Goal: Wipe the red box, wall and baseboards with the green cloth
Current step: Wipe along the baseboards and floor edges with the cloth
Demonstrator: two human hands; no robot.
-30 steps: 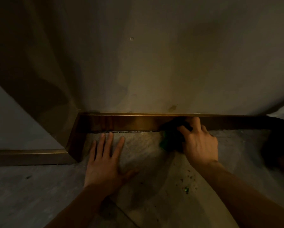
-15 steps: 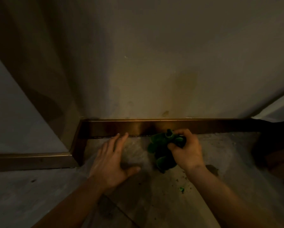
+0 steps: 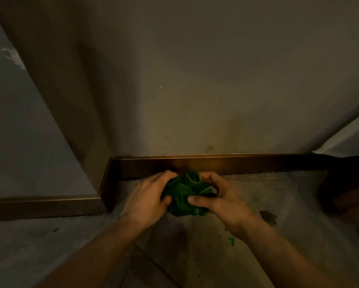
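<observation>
The green cloth [image 3: 185, 193] is bunched into a ball just in front of the brown baseboard [image 3: 257, 163], low over the floor. My left hand [image 3: 148, 197] grips its left side and my right hand [image 3: 220, 199] grips its right side, thumbs on top. The beige wall [image 3: 195, 90] rises behind the baseboard, with a small stain just above the trim. A second baseboard run [image 3: 43, 206] goes off to the left after an outside corner. The red box is not in view.
The grey floor [image 3: 195, 256] has crumbs, a dark smudge [image 3: 268, 217] and a small green scrap [image 3: 231, 240] to the right of my right wrist. A dark object [image 3: 349, 196] sits at the far right edge. The wall corner [image 3: 103, 183] juts out on the left.
My right hand pulled the cloth off the baseboard and back over the floor. My left hand lifted from the floor and moved right to take hold of the cloth.
</observation>
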